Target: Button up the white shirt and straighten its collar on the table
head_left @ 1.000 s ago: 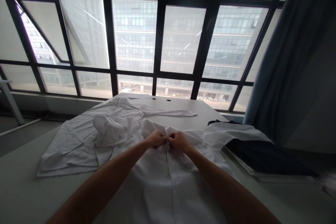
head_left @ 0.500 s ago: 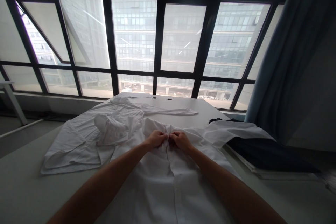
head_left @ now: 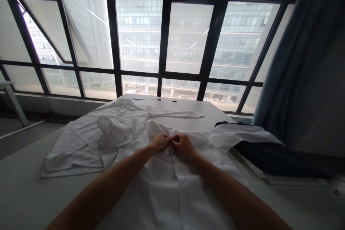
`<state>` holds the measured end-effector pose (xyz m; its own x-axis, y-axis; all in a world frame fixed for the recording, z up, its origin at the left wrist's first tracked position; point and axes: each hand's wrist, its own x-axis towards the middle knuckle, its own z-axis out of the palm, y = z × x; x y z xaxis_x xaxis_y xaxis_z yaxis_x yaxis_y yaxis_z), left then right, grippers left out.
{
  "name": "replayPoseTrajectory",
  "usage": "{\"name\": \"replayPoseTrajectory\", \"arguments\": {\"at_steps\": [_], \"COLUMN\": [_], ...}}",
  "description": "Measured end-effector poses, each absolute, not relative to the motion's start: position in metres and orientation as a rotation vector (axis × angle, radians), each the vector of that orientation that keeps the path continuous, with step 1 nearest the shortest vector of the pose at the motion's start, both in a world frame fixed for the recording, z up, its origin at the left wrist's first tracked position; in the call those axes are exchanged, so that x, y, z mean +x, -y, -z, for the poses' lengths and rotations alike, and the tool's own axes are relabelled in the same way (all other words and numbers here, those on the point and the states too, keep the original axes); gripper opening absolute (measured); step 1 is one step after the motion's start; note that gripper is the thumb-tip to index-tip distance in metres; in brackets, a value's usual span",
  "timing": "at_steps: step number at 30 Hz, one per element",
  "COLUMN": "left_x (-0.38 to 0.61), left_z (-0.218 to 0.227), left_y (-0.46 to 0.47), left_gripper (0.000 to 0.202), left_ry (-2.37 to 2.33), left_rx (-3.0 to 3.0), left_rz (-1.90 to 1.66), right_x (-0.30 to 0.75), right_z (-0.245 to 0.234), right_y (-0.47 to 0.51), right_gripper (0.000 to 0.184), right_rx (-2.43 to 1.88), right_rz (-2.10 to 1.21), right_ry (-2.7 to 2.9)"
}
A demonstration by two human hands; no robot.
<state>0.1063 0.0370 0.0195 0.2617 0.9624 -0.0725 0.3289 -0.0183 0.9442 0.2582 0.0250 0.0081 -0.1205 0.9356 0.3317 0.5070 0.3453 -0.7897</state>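
Note:
A white shirt lies spread over the table towards me, its front edge running down the middle. Near the top of that front, my left hand pinches the cloth between closed fingers. My right hand is closed on the shirt right beside it, and the fingertips of both hands meet at the front edge. Whatever small part sits between the fingertips is hidden. One sleeve of the shirt reaches right across a dark pile. Left of my hands lies another white shirt, loosely spread and creased.
Dark folded cloth rests on the right of the white table. A blue curtain hangs beyond it. Black-framed windows rise behind the table's far edge, where two dark round holes show. Another table's leg stands at far left.
My right hand has turned slightly and its fingers have come closer against my left fingertips. Both hands keep their hold on the shirt front, which has barely shifted.

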Motion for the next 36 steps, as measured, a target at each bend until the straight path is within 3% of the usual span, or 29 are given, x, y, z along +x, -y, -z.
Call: {"name": "replayPoseTrajectory", "arguments": {"at_steps": [10,18,23,27,32,36], "left_x": [0.107,0.107,0.102,0.094,0.082,0.07], "left_z": [-0.017,-0.026,-0.02,-0.013,-0.017,-0.036], "left_y": [-0.041,-0.033,-0.033,-0.037,-0.064,-0.095], "left_gripper": [0.043,0.025,0.021,0.024,0.044,0.047], "left_ry": [-1.253,-1.222,-1.381,-1.502,-1.703,-1.759], "left_rx": [1.479,1.665,2.252,2.524,2.658,2.696], "left_rz": [-0.828,-0.876,-0.922,-0.907,-0.822,-0.6], "right_x": [0.257,0.263,0.263,0.266,0.288,0.307], "right_z": [-0.015,-0.014,-0.02,-0.027,-0.052,-0.061], "right_y": [-0.022,-0.029,-0.025,-0.027,-0.054,-0.081], "right_gripper": [0.014,0.014,0.022,0.024,0.022,0.025], "right_rx": [-1.381,-1.339,-1.368,-1.483,-1.651,-1.896], "right_rz": [-0.548,-1.009,-1.154,-0.868,-0.043,-0.065], "right_ry": [1.796,1.615,1.555,1.731,1.852,2.058]}}
